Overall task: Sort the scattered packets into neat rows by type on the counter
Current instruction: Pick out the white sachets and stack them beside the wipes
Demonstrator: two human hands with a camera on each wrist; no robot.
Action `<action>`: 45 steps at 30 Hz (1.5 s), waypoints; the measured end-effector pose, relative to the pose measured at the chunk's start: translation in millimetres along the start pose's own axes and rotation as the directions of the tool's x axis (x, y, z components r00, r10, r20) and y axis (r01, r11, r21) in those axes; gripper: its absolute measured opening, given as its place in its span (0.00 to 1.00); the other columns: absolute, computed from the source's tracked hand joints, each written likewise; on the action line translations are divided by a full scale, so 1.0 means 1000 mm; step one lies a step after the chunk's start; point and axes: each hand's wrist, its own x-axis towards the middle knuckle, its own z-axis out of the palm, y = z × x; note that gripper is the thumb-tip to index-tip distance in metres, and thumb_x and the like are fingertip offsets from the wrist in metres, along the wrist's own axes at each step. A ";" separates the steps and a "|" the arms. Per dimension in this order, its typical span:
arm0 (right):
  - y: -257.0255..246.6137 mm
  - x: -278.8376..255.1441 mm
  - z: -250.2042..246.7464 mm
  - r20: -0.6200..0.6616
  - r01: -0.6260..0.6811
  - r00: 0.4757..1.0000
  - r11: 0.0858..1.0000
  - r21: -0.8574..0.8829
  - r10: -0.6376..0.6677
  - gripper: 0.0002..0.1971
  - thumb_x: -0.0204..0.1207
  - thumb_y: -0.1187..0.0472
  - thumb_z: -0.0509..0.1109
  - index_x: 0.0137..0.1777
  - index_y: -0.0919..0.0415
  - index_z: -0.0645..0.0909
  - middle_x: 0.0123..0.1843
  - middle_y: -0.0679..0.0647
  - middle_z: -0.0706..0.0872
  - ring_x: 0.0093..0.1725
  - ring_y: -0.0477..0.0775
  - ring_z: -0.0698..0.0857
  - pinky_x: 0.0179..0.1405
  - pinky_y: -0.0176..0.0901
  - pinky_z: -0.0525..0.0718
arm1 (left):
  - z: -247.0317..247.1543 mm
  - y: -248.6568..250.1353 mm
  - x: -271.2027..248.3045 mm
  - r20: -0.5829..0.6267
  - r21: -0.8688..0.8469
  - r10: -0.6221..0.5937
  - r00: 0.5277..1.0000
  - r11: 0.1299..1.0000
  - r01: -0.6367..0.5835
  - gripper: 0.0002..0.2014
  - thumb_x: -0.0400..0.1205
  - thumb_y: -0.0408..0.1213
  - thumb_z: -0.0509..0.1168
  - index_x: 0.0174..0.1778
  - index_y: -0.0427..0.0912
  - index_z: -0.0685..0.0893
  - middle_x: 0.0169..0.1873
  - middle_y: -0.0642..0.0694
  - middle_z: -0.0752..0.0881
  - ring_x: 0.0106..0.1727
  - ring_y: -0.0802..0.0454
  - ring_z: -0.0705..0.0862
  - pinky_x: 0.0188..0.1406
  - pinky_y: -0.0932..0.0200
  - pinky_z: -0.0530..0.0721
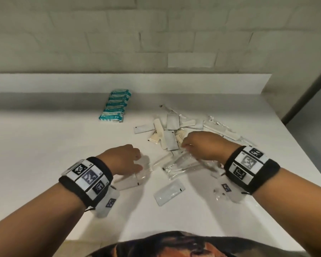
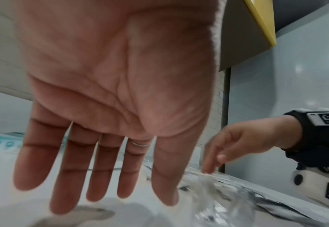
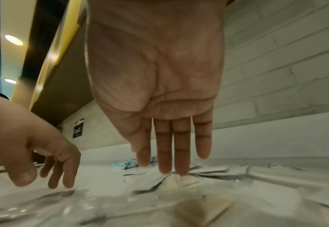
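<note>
I am holding my left hand [image 1: 125,160] and right hand [image 1: 202,145] low over the counter [image 1: 44,145], fingers straight and apart, gripping nothing. Loose packets [image 1: 168,134] are lying scattered under and beyond my right hand; teal packets [image 1: 115,106] are sitting in a row far left.

A white counter [image 1: 44,145] carries everything — beyond the left hand [image 1: 122,158], near the back edge, teal packets [image 1: 115,106] lie in a neat overlapping row. Just past the fingers of the right hand [image 1: 202,145] sits a loose heap of white and cream sachets [image 1: 167,130], with long clear-wrapped packets [image 1: 222,128] trailing off to that hand's outer side. Between the two hands lie crinkled clear wrappers [image 1: 182,166], and nearer the person, between the wrists, one white sachet [image 1: 169,193] — flat and alone.
</note>
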 end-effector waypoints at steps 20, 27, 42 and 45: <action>0.018 0.110 -0.029 0.006 0.147 0.989 0.973 -0.178 -0.148 0.28 0.82 0.70 0.57 0.80 0.46 0.67 0.84 0.51 0.62 0.78 0.58 0.68 0.75 0.51 0.71 | -0.010 -0.028 0.061 -0.004 0.191 0.116 0.993 0.975 -0.113 0.30 0.86 0.37 0.50 0.85 0.48 0.50 0.85 0.51 0.49 0.84 0.51 0.56 0.83 0.51 0.53; 0.013 0.136 -0.030 0.076 0.182 0.983 0.889 -0.419 -0.166 0.11 0.72 0.53 0.74 0.53 0.52 0.80 0.61 0.54 0.78 0.62 0.58 0.74 0.61 0.54 0.71 | -0.007 -0.026 0.065 -0.039 0.154 0.080 0.996 0.985 -0.073 0.29 0.86 0.40 0.51 0.84 0.54 0.54 0.85 0.53 0.54 0.83 0.49 0.60 0.81 0.53 0.54; 0.150 0.006 -0.021 -0.092 -0.408 0.842 0.741 0.534 0.531 0.13 0.79 0.58 0.69 0.61 0.61 0.76 0.52 0.57 0.83 0.46 0.56 0.80 0.43 0.42 0.74 | -0.077 0.097 0.185 -0.269 0.109 0.354 0.896 0.935 -0.337 0.22 0.81 0.31 0.58 0.72 0.47 0.76 0.68 0.44 0.77 0.64 0.45 0.80 0.65 0.48 0.79; 0.152 -0.010 -0.017 -0.048 -0.461 0.822 0.712 0.530 0.568 0.13 0.78 0.56 0.70 0.61 0.58 0.76 0.52 0.53 0.81 0.46 0.54 0.79 0.36 0.40 0.72 | -0.076 0.117 0.207 -0.213 0.086 0.365 0.906 0.931 -0.355 0.22 0.84 0.45 0.58 0.75 0.46 0.73 0.72 0.43 0.76 0.71 0.44 0.75 0.72 0.50 0.72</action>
